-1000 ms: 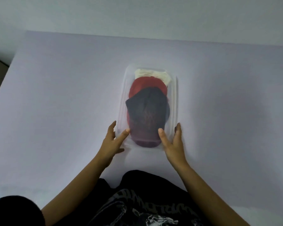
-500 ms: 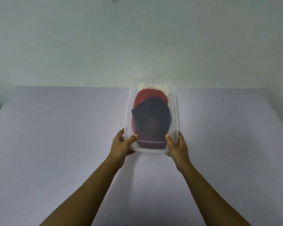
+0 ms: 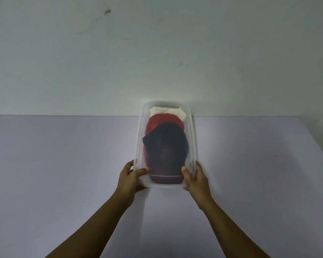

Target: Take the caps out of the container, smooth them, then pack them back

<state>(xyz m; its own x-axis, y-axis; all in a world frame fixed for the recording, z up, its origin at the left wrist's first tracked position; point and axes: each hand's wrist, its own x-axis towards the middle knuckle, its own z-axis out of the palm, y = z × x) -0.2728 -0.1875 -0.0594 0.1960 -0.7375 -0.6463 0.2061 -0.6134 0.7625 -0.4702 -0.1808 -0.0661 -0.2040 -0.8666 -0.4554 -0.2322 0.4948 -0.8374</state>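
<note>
Three caps blur behind the frosted container.

My fingers wrapped behind the container at my left hand and right hand, out of sight. The dark cap covered most of the red cap; the white cap showed 1 edge only. Both forearms ran off the bottom edge.

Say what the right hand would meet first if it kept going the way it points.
The right hand already grips the clear container; past that, probably the wall, though depth is unclear.
</note>
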